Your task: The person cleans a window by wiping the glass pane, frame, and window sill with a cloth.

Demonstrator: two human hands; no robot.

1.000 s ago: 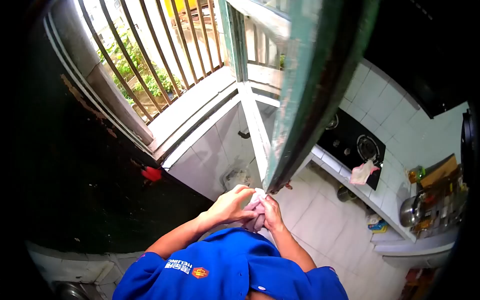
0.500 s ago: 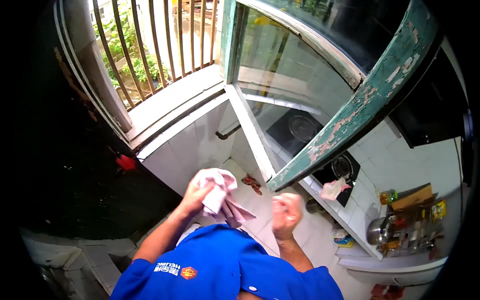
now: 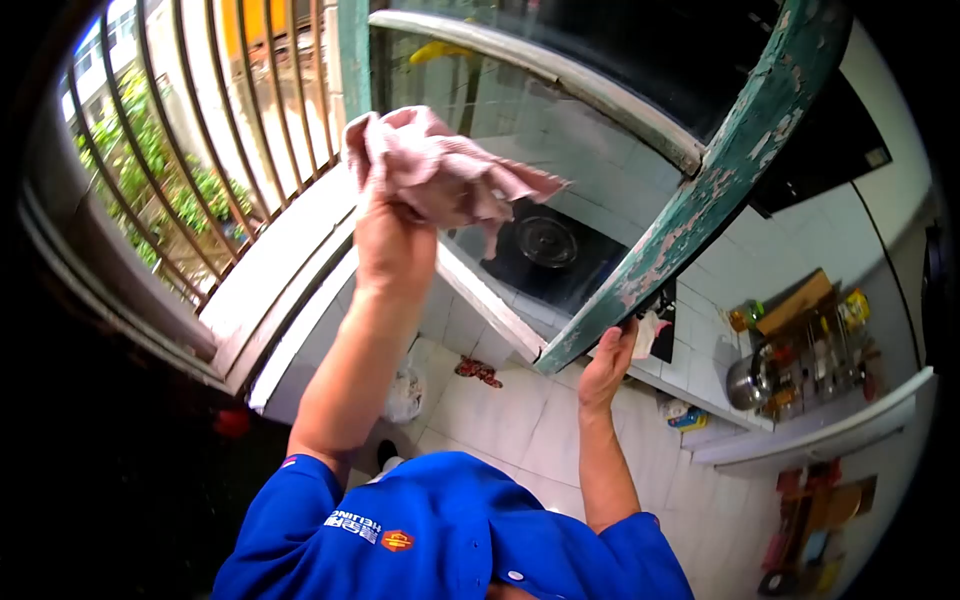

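A crumpled pink cloth [image 3: 430,165] is in my left hand [image 3: 392,250], raised before the lower glass pane [image 3: 590,150] of an open window sash. Whether the cloth touches the glass I cannot tell. My right hand [image 3: 603,372] grips the outer edge of the sash's green window frame [image 3: 690,215] near its lower corner. Its thumb shows, while the other fingers are partly hidden behind the wood. Paint is peeling off this frame.
Behind the pane, a black gas stove [image 3: 548,243] is set into the tiled counter [image 3: 705,365]. A metal pot [image 3: 748,382] stands farther right. Window bars [image 3: 195,125] rise beyond the sill [image 3: 285,250]. On the floor lie a red patterned rag [image 3: 478,371] and a plastic bag [image 3: 405,393].
My left hand has lifted the cloth from chest height up to the pane. My right hand, closed in front of me before, has moved to the window frame and taken hold of it.
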